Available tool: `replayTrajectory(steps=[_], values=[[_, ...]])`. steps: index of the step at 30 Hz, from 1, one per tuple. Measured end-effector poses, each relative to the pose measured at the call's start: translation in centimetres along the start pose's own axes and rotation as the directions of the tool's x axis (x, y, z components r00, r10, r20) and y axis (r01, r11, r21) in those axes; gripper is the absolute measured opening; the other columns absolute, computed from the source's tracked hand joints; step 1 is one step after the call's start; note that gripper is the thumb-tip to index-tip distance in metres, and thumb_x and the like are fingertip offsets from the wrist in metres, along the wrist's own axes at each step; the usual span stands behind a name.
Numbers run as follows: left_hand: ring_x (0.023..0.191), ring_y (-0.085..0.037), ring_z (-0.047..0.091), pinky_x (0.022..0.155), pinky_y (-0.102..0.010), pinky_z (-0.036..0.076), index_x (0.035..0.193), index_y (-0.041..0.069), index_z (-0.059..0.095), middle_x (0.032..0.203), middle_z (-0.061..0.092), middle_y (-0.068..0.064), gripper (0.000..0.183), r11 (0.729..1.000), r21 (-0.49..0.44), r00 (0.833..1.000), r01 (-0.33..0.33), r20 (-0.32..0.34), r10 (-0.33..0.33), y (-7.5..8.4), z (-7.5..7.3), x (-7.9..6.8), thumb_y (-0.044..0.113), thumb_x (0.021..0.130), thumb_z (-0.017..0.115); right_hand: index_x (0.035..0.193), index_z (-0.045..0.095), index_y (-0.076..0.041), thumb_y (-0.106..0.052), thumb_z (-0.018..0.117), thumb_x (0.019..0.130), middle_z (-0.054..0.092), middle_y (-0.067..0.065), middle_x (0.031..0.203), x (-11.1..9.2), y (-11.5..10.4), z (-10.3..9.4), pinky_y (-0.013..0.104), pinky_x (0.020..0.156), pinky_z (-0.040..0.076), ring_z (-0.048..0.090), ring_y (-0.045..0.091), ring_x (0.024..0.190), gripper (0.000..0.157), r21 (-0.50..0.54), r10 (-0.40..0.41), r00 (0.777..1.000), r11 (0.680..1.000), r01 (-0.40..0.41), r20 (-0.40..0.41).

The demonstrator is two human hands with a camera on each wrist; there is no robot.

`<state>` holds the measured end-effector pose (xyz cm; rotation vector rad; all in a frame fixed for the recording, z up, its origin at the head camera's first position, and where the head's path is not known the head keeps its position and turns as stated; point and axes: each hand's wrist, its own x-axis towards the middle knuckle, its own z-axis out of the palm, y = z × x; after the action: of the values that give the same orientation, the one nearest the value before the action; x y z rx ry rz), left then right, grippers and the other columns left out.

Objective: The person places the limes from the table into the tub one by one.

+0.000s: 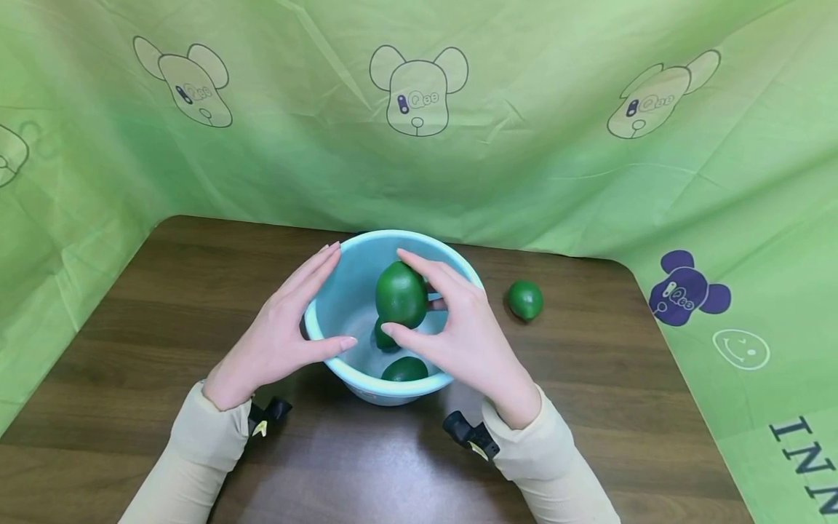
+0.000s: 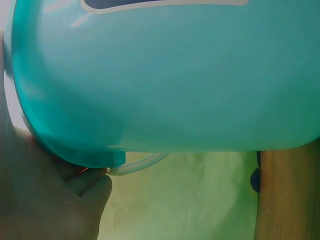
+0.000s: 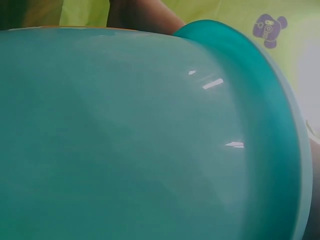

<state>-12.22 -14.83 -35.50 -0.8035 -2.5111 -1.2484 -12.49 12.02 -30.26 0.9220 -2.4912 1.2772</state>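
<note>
A light blue bucket (image 1: 399,234) stands on the table, and its outer wall (image 2: 175,85) fills most of the left wrist view. My left hand (image 1: 281,327) grips its left side, thumb over the near rim and fingers along the outside. Over the bucket's mouth, my right hand (image 1: 465,320) holds a green lime (image 1: 401,295) between thumb and fingers. Inside the bucket lie a second lime (image 1: 386,338), partly hidden under the held one, and a third lime (image 1: 406,369) by the near wall. The right wrist view shows mainly the bucket's wall (image 3: 125,125).
Another lime (image 1: 526,300) lies on the brown wooden table (image 1: 589,407), right of the bucket. A green cloth (image 1: 419,182) with printed bear heads hangs behind the table and along its sides. A thin pale handle (image 2: 142,164) hangs at the bucket's rim.
</note>
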Motion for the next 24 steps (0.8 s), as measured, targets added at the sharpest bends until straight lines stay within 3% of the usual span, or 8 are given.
replayTrajectory(steps=[8,24], values=[[0.151,-0.015,0.019,0.111,-0.053,0.035,0.163,0.020,0.026,0.167,0.019,0.008,0.102,1.000,-0.006,1.000,0.013,0.003,-0.013,0.05,-0.07,-0.08,0.039,0.082,0.086,0.151,0.051,-0.022,-0.028,0.086,0.085,0.058,-0.009,0.137,0.06,-0.02,0.14,0.031,0.090,0.054,0.057,0.011,0.121,0.075,0.073,0.012,1.000,0.997,-0.013,0.009],[0.151,-0.016,0.020,0.111,-0.052,0.035,0.163,0.019,0.027,0.167,0.020,0.005,0.102,1.000,0.000,1.000,0.007,0.005,-0.007,0.17,-0.06,0.01,0.038,0.082,0.086,0.151,0.050,-0.024,-0.032,0.084,0.087,0.058,-0.010,0.137,-0.07,-0.05,0.10,0.032,0.094,0.052,0.055,0.009,0.124,0.073,0.065,0.019,1.000,0.998,-0.019,0.009]])
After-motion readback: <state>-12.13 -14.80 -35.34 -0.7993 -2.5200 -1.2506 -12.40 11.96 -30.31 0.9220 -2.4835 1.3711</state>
